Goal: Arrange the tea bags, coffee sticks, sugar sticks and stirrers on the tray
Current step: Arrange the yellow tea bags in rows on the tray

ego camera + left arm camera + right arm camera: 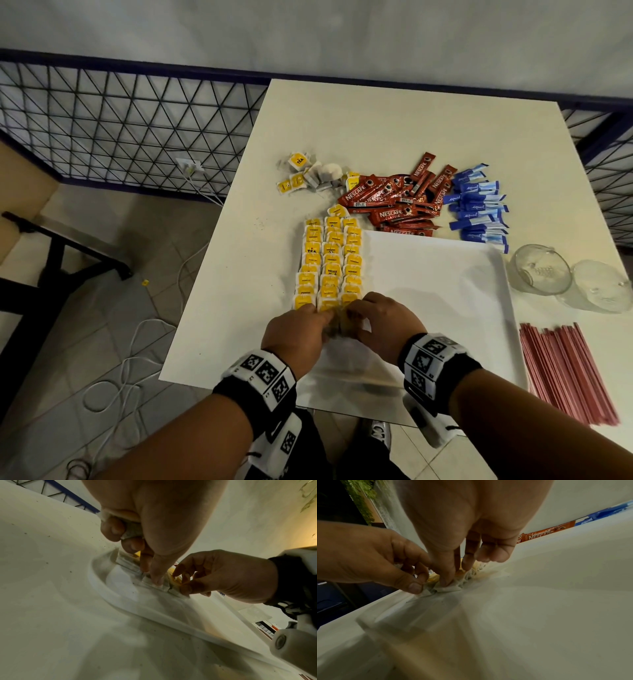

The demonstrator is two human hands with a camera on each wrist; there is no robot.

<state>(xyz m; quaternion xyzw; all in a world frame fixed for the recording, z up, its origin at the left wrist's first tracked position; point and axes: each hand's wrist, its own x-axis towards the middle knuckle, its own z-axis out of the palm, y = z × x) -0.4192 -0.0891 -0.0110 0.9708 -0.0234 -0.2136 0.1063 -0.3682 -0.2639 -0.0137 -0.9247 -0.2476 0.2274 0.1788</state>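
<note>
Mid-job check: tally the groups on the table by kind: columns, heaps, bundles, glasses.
Yellow tea bag columns: 3
Loose tea bag heap: 1
Red coffee stick heap: 1
Blue sugar stick heap: 1
Pink stirrer bundle: 1
Glass cups: 2
Total: 9

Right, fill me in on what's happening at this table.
A person is laying out tea bags in three neat rows along the left side of a white tray. Both hands work at the near end of the rows: the left hand and right hand each pinch a tea bag there. More tea bags, coffee sticks and sugar sticks lie in loose piles beyond the tray, and the stirrers wait on the right.
</note>
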